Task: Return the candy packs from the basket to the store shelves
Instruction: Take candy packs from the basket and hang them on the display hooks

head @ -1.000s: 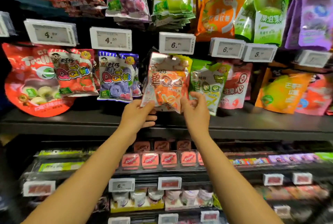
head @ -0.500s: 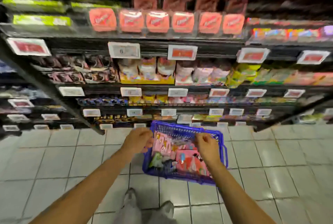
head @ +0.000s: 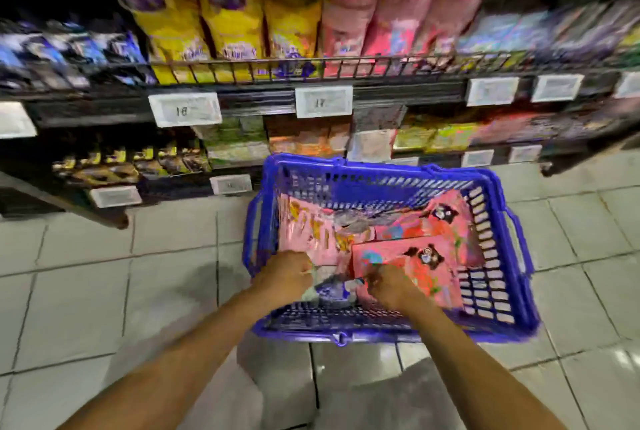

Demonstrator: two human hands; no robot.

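A blue plastic basket (head: 498, 294) stands on the tiled floor in front of the shelves. Inside lie several pink candy packs (head: 415, 256) and, at the near side, a blue-and-white pack (head: 332, 289). Both my hands are down in the basket's near end. My left hand (head: 284, 279) has its fingers closed on the left edge of the blue-and-white pack. My right hand (head: 391, 286) pinches its right edge, next to a pink pack. The picture is blurred, so the pack's print is unreadable.
Low store shelves (head: 242, 97) run across the top of the view, with yellow bags (head: 228, 14), pink bags (head: 381, 7) and white price tags (head: 323, 101). Shelf feet (head: 117, 220) stick out onto the light floor tiles (head: 86, 291) left of the basket.
My hands left the orange pack at the upper shelf and dropped to the basket. They now reach deeper into it and close on a blue-and-white pack. The view has tilted down and closer.
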